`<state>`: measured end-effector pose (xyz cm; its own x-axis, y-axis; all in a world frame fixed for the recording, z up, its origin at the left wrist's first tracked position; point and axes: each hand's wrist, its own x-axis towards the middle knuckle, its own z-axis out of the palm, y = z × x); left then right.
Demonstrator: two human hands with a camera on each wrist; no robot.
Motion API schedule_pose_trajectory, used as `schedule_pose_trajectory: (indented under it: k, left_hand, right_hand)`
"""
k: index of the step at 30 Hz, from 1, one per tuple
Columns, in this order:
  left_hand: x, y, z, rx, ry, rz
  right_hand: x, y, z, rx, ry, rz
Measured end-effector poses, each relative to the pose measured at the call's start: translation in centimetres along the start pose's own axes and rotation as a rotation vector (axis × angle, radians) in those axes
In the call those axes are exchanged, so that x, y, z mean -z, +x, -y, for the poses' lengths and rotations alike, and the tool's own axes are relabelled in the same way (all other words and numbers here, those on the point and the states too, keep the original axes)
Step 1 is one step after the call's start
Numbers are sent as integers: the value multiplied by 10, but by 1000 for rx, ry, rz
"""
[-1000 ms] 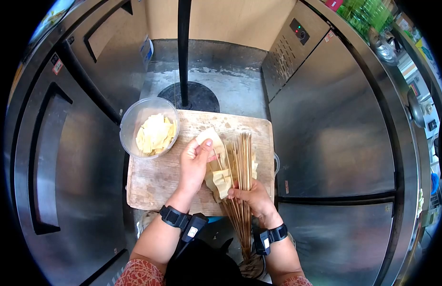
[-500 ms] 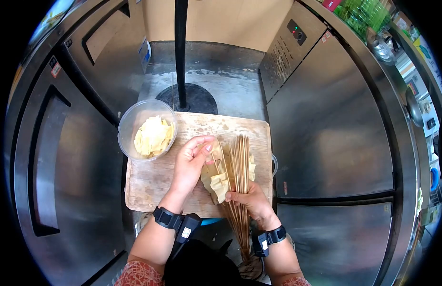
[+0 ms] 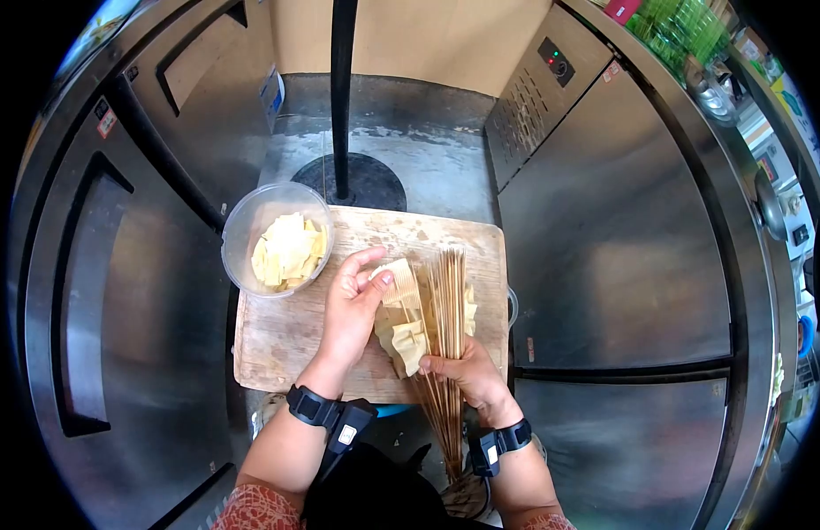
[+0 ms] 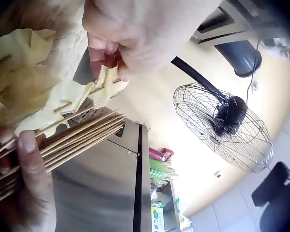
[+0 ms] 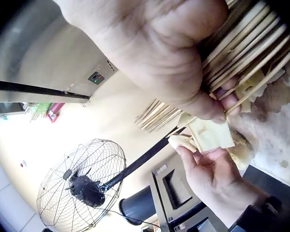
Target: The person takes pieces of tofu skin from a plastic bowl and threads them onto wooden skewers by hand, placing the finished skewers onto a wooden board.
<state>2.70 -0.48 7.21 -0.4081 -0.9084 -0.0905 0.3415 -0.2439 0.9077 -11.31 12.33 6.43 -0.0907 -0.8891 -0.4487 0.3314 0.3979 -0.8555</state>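
using the tub [image 3: 240, 221] as landmark for places; overlaps the tabletop [image 3: 282, 340] in view.

find the ribbed sheet [image 3: 398, 279] right of the tub, pinched between thumb and fingers of the left hand [image 3: 346, 311]. find the skewer bundle [image 3: 450, 300] farther right of the tub, gripped low by the right hand [image 3: 474, 373], thumb across it. hands: both holding, so neither wide nor empty.

should handle light, soft and floppy, a bit slippery if damp; likely to tear near a skewer hole. take the sheet flat between thumb and fingertips, close to the skewer but clear of the point. expect stiff, thin skewers, prone to fan out; grip low, around the whole bundle.

count: one tub, one tabletop, one bundle, two hands. count one ribbed sheet at the left fingertips, plus one folded piece [image 3: 408, 341] right of the tub, close to the right thumb; cannot tell if joined. cannot count single skewers, too tightly packed. same for the sheet pile [image 3: 288, 250] inside the tub: overlapping, no reliable number.
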Motion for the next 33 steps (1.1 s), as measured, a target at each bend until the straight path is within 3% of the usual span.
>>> schedule_pose_trajectory:
  k: [8,14,21,24,27,30,33]
  left_hand:
    - [1,3,10,-49,-5,16]
    - [-8,-14,11,-43,254,177]
    - [-14,-16,19,-92,340,182]
    - [-13,-18,10,21,545,245]
    - [-13,-16,20,-25,391,192]
    - [-12,-16,23,-65,548,232]
    - [-10,-16,15,70,637,250]
  right_hand:
    - [3,2,-5,1,-16,-8]
    - [6,0,-1,3,-1,-37]
    - [3,0,2,5,47,-95]
    - [2,2,1,7,74,-122]
    - [2,3,0,14,88,-125]
    - [4,3,-2,14,58,-131]
    - [5,3,-2,10,40,-130]
